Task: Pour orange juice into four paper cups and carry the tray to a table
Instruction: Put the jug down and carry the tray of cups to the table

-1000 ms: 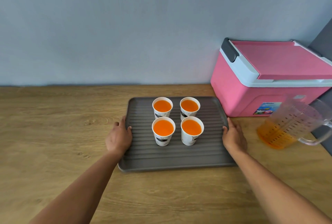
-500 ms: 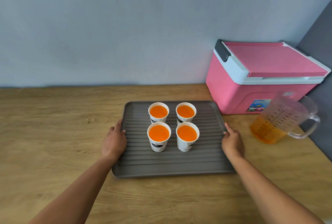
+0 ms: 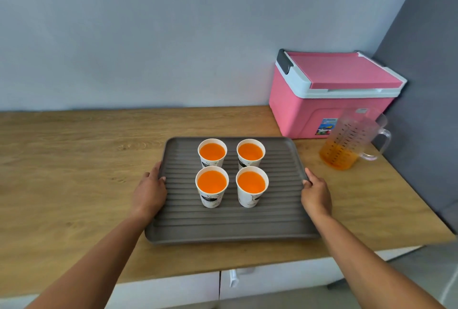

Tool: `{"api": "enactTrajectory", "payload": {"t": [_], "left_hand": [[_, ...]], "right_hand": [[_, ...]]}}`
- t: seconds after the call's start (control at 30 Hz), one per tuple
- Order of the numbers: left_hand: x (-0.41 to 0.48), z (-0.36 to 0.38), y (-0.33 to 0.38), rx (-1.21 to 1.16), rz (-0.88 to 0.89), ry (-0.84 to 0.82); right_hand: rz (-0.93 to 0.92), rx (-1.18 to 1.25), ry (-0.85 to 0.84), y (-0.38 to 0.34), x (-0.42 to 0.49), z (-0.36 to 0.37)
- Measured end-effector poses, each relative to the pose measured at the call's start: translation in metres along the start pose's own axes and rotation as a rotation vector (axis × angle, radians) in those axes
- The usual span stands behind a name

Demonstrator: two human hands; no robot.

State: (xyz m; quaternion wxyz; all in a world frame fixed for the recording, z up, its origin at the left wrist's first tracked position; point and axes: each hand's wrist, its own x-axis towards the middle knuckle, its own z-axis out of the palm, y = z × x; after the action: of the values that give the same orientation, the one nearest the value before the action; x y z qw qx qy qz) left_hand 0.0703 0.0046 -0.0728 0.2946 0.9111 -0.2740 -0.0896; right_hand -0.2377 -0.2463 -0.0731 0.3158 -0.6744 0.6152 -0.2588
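Note:
A grey ribbed tray point(image 3: 230, 224) is over the wooden counter point(image 3: 74, 172); whether it rests on it or is lifted I cannot tell. Several white paper cups full of orange juice stand upright on it in a square: back left cup point(image 3: 212, 153), back right cup point(image 3: 250, 153), front left cup point(image 3: 212, 186), front right cup point(image 3: 251, 186). My left hand point(image 3: 148, 191) grips the tray's left rim, thumb on top. My right hand point(image 3: 316, 193) grips the right rim. A clear measuring jug point(image 3: 347, 141) with a little juice stands to the right.
A pink cooler box point(image 3: 329, 95) with a white lid rim stands at the back right against the grey wall. A dark panel point(image 3: 421, 85) closes off the right side. Below the counter's front edge are white cabinet doors point(image 3: 173, 286) with a handle.
The view has pulled back and up, showing the counter's front edge and cabinets. The tray has come nearer to me with both hands still on its rims. The cups stay upright.

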Motion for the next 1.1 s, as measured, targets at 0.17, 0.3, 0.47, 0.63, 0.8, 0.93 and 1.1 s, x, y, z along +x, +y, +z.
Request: {"api": "enactTrajectory", "payload": {"t": [0.17, 0.3, 0.47, 0.63, 0.8, 0.93, 1.1], "left_hand": [[-0.034, -0.006, 0.003, 0.002, 0.04, -0.014], [-0.057, -0.007, 0.011, -0.01, 0.079, -0.042], [-0.078, -0.002, 0.025, -0.018, 0.142, -0.085], [-0.083, 0.005, 0.042, -0.042, 0.253, -0.158], [-0.084, 0.008, 0.058, -0.044, 0.38, -0.229], [-0.089, 0.01, 0.069, -0.047, 0.493, -0.274], [-0.104, 0.016, 0.085, -0.064, 0.595, -0.339]], "right_hand": [[0.01, 0.032, 0.027, 0.017, -0.036, -0.032], [0.034, 0.05, 0.052, 0.033, -0.065, -0.06], [0.089, 0.029, 0.117, 0.053, -0.099, -0.093], [0.156, 0.06, 0.222, 0.073, -0.129, -0.117], [0.233, 0.103, 0.313, 0.085, -0.173, -0.138], [0.289, 0.065, 0.41, 0.094, -0.21, -0.153], [0.386, 0.067, 0.511, 0.108, -0.263, -0.169]]}}
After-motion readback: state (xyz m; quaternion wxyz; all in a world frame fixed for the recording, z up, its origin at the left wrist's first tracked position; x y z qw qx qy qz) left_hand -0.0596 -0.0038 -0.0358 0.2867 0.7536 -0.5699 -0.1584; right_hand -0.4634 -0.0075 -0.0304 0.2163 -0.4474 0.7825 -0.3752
